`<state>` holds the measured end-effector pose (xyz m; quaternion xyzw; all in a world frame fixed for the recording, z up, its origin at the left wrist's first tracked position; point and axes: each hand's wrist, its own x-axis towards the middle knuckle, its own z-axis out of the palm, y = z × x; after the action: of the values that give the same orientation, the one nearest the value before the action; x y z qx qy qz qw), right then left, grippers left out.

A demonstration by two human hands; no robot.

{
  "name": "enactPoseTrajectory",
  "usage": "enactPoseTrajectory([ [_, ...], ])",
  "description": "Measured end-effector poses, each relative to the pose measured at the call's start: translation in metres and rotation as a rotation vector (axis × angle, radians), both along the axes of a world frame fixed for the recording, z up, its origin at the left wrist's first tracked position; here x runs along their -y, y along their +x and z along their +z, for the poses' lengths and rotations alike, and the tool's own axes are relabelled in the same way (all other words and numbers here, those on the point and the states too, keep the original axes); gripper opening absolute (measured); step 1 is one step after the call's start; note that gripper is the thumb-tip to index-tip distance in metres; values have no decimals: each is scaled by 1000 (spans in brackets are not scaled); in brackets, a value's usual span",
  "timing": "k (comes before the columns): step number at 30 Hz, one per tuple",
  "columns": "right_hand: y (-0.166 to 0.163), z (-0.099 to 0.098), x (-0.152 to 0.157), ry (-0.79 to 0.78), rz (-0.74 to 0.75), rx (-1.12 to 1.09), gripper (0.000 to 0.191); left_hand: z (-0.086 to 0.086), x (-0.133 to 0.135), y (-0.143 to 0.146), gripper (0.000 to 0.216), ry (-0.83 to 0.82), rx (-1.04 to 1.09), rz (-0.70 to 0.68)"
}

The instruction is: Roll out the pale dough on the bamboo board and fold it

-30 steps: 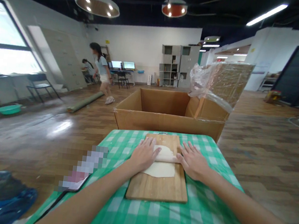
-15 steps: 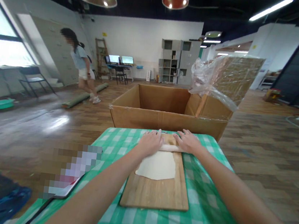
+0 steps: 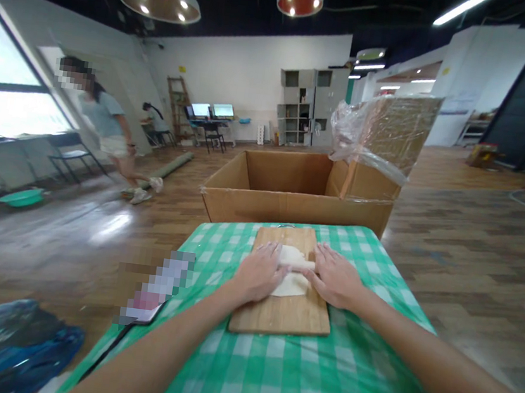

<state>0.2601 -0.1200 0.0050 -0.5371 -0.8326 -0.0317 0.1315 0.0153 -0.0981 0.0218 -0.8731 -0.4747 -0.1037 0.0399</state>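
Note:
A wooden cutting board lies on a table with a green checked cloth. On it is a flat sheet of pale dough. A thin pale rolling pin lies across the dough. My left hand rests flat on the pin's left end, with its fingers stretched out. On the right end my right hand lies flat in the same way. Both hands sit over the middle of the board and hide part of the dough.
A large open cardboard box stands just beyond the table's far edge, with a plastic-wrapped carton on its right corner. A phone lies at the table's left edge. A blue bag is on the floor at left. A person walks at far left.
My hands pushed the pin out to the board's far end, then drew it back to the middle over the dough. The person in the background walked further left.

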Motion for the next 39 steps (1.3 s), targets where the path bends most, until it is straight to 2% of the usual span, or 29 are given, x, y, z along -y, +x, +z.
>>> enactPoseTrajectory([
  [4, 0, 0, 37, 48, 62, -69, 83, -1, 43, -9, 67, 40, 18, -10],
  [8, 5, 9, 53, 45, 124, -85, 71, -3, 71, -12, 68, 49, 10, 13],
  [13, 10, 11, 48, 37, 84, -55, 55, -2, 83, -12, 68, 47, 32, 31],
  [17, 0, 12, 36, 31, -25, 13, 54, -1, 80, -14, 68, 21, 54, 45],
  [20, -19, 21, 27, 29, -58, 28, 58, -4, 73, -24, 67, -17, 55, 79],
  [23, -39, 28, 17, 18, -19, 36, 60, -9, 64, -39, 64, -1, 46, 120],
  [27, -53, 22, -1, 53, 40, 45, 56, -14, 43, -54, 59, 79, 4, 115],
  [31, -54, 13, -28, 160, -30, 6, 61, -13, 9, -56, 58, 104, -45, 103],
  [34, -55, 16, -53, 167, -38, 11, 65, -13, -23, -54, 53, 119, -114, 130],
  [39, -60, 26, -90, 141, -100, 29, 63, -13, -72, -56, 44, 54, -233, 14],
])
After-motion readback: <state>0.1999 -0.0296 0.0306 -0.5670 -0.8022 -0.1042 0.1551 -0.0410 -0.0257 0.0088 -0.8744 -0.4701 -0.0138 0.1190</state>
